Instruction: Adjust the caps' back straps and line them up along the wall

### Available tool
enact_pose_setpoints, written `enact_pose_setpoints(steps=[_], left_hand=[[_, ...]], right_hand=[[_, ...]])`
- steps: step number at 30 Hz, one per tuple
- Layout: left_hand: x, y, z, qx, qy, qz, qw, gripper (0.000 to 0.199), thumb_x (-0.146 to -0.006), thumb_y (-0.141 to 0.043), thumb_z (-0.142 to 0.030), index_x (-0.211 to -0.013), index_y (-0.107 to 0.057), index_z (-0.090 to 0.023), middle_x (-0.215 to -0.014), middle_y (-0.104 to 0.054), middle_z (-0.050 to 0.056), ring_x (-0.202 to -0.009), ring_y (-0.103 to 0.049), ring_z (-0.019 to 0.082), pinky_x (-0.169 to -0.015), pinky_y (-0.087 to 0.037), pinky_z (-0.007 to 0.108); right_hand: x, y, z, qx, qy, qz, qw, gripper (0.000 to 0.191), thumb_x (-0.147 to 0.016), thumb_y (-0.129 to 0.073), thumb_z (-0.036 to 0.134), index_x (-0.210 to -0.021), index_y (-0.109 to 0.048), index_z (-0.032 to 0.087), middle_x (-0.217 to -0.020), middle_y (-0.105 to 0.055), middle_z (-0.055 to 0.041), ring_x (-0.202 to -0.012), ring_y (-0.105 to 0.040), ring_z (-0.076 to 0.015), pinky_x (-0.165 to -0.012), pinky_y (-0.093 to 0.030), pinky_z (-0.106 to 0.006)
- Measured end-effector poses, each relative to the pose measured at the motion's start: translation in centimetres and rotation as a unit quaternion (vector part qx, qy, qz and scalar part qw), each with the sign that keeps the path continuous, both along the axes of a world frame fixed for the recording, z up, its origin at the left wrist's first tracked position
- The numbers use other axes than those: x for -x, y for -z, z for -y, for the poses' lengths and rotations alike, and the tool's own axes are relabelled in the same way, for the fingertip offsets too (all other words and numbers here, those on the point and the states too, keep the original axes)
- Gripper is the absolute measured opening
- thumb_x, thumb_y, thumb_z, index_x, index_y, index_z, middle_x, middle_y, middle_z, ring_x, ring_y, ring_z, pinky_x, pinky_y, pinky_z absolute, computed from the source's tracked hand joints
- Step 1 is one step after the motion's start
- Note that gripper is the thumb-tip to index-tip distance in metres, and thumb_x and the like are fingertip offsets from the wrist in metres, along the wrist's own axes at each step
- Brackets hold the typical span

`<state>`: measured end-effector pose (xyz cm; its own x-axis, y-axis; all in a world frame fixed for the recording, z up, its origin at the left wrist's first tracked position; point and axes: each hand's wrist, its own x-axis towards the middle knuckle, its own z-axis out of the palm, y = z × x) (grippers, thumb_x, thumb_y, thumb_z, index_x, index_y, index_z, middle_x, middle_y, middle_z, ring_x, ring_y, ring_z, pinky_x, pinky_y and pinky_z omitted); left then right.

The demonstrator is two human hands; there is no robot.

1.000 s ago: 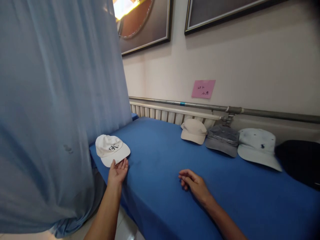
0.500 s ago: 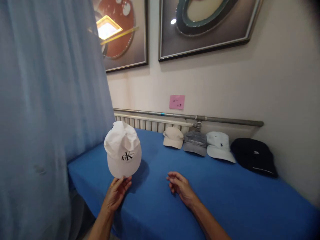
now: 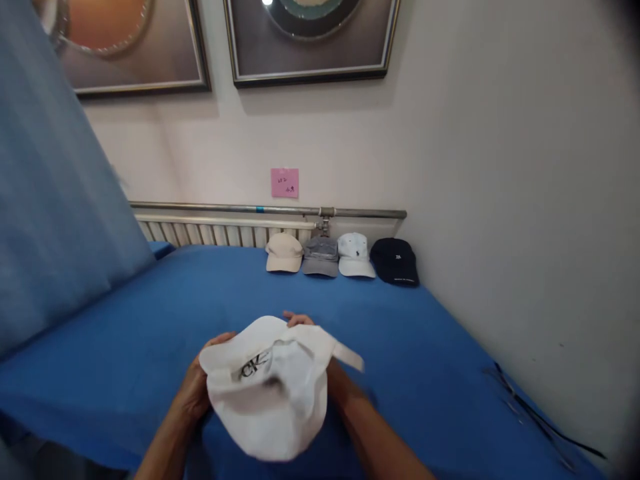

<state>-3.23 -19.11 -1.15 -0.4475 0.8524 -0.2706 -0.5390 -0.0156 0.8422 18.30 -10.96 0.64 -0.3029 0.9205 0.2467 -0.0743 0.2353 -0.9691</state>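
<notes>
Both of the person's hands hold a white cap (image 3: 273, 390) above the near edge of a bed (image 3: 125, 320) covered in blue cloth. The left hand (image 3: 193, 393) has its grip clamped on the cap's left side, the thumb showing over the crown's edge while the fingers are hidden underneath. The right hand (image 3: 320, 347) has its grip clamped on the far right side of the cap, with fingertips peeking over the top near the crown and the rest of the hand covered by the fabric. The cap is raised off the blue cloth and tilted, its brim toward the camera and a black letter logo on the front panel; a short white strap end sticks out to the right. The cap is slightly blurred, so finer detail of the holds cannot be told. At the bed's far edge, against the wall, four more caps sit side by side in a row: a beige cap (image 3: 284, 252), a grey cap (image 3: 321, 256) touching it, a white bucket hat (image 3: 355, 255), and a black cap (image 3: 397, 261) nearest the far right corner. Behind them run a metal rail (image 3: 225, 209) and a radiator (image 3: 210, 233), with a pink note (image 3: 285, 182) stuck on the wall above. A blue curtain (image 3: 55, 220) hangs along the bed's left edge, and two framed pictures (image 3: 310, 40) hang higher on the wall
</notes>
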Motion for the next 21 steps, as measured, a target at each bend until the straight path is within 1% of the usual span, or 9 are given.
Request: enact_pose_setpoints(steps=[2, 4, 6, 9, 11, 13, 15, 18, 21], left_hand=[[-0.4, -0.6, -0.3, 0.037, -0.035, -0.030, 0.998, 0.025, -0.072, -0.070, -0.012, -0.096, -0.069, -0.017, -0.078, -0.074, 0.003, -0.064, -0.069, 0.020, -0.063, -0.058, 0.032], [-0.7, -0.9, -0.4, 0.050, -0.063, -0.053, 0.995, 0.024, -0.075, -0.068, -0.012, -0.098, -0.069, -0.018, -0.080, -0.074, 0.003, -0.067, -0.069, 0.020, -0.065, -0.057, 0.030], [-0.9, -1.2, -0.1, 0.050, -0.088, -0.074, 0.992, 0.027, -0.075, -0.068, -0.008, -0.100, -0.069, -0.020, -0.092, -0.074, 0.003, -0.076, -0.069, 0.017, -0.070, -0.055, 0.026], [-1.4, -2.0, 1.2, 0.023, -0.113, -0.166, 0.979, 0.026, -0.077, -0.069, -0.012, -0.100, -0.072, -0.023, -0.112, -0.069, 0.004, -0.099, -0.065, 0.016, -0.090, -0.048, 0.023], [-2.0, -2.9, 2.7, -0.012, -0.076, -0.257, 0.963, 0.025, -0.078, -0.070, -0.021, -0.103, -0.073, -0.023, -0.118, -0.068, 0.006, -0.114, -0.059, 0.022, -0.104, -0.040, 0.030], [-2.7, -3.8, 4.2, -0.042, 0.008, -0.316, 0.948, 0.029, -0.075, -0.072, -0.028, -0.104, -0.073, -0.022, -0.120, -0.067, 0.007, -0.122, -0.053, 0.029, -0.111, -0.033, 0.038], [-3.4, -4.4, 5.6, -0.061, 0.084, -0.335, 0.937, 0.030, -0.070, -0.075, -0.025, -0.100, -0.075, -0.022, -0.119, -0.068, 0.008, -0.126, -0.049, 0.032, -0.114, -0.027, 0.043], [-4.1, -4.8, 7.1, -0.077, 0.156, -0.293, 0.940, 0.037, -0.058, -0.079, -0.007, -0.093, -0.076, -0.020, -0.117, -0.068, 0.011, -0.131, -0.044, 0.034, -0.116, -0.022, 0.044], [-4.4, -4.9, 8.0, -0.078, 0.180, -0.197, 0.961, 0.051, -0.046, -0.073, 0.013, -0.087, -0.076, -0.016, -0.113, -0.069, 0.015, -0.137, -0.036, 0.033, -0.117, -0.020, 0.040]], right_hand=[[-0.5, -0.2, 0.7, 0.000, -0.038, -0.033, 0.999, 0.017, -0.061, -0.074, 0.031, -0.067, -0.060, 0.026, -0.114, -0.068, -0.0010, -0.112, -0.059, -0.0287, -0.093, -0.044, -0.038], [-1.0, 0.0, 1.2, 0.008, -0.042, -0.055, 0.998, 0.020, -0.057, -0.075, 0.028, -0.065, -0.057, 0.025, -0.115, -0.067, 0.0013, -0.112, -0.058, -0.0287, -0.095, -0.042, -0.038], [-1.7, 0.4, 1.5, 0.020, -0.027, -0.071, 0.997, 0.019, -0.057, -0.072, 0.027, -0.065, -0.055, 0.025, -0.114, -0.066, 0.0017, -0.109, -0.058, -0.0282, -0.094, -0.042, -0.037], [-2.6, 1.5, 1.7, 0.045, 0.011, -0.083, 0.996, 0.014, -0.060, -0.065, 0.026, -0.066, -0.053, 0.025, -0.114, -0.065, 0.0020, -0.105, -0.057, -0.0270, -0.090, -0.042, -0.035], [-3.1, 2.3, 1.8, 0.064, 0.034, -0.083, 0.994, 0.011, -0.061, -0.061, 0.025, -0.069, -0.053, 0.026, -0.114, -0.064, 0.0029, -0.103, -0.057, -0.0260, -0.087, -0.043, -0.033], [-3.7, 3.1, 2.0, 0.082, 0.050, -0.080, 0.992, 0.011, -0.061, -0.059, 0.026, -0.070, -0.053, 0.026, -0.112, -0.064, 0.0032, -0.100, -0.057, -0.0252, -0.085, -0.043, -0.032], [-4.2, 3.7, 2.3, 0.096, 0.059, -0.073, 0.991, 0.011, -0.061, -0.058, 0.026, -0.070, -0.053, 0.025, -0.110, -0.065, 0.0028, -0.098, -0.057, -0.0247, -0.085, -0.042, -0.031], [-4.8, 4.2, 2.8, 0.110, 0.065, -0.061, 0.990, 0.010, -0.062, -0.059, 0.026, -0.069, -0.054, 0.024, -0.109, -0.065, 0.0020, -0.098, -0.056, -0.0242, -0.087, -0.041, -0.031], [-5.1, 4.4, 3.1, 0.111, 0.066, -0.057, 0.990, 0.010, -0.061, -0.059, 0.025, -0.070, -0.054, 0.024, -0.112, -0.065, 0.0017, -0.101, -0.056, -0.0239, -0.089, -0.040, -0.031]])
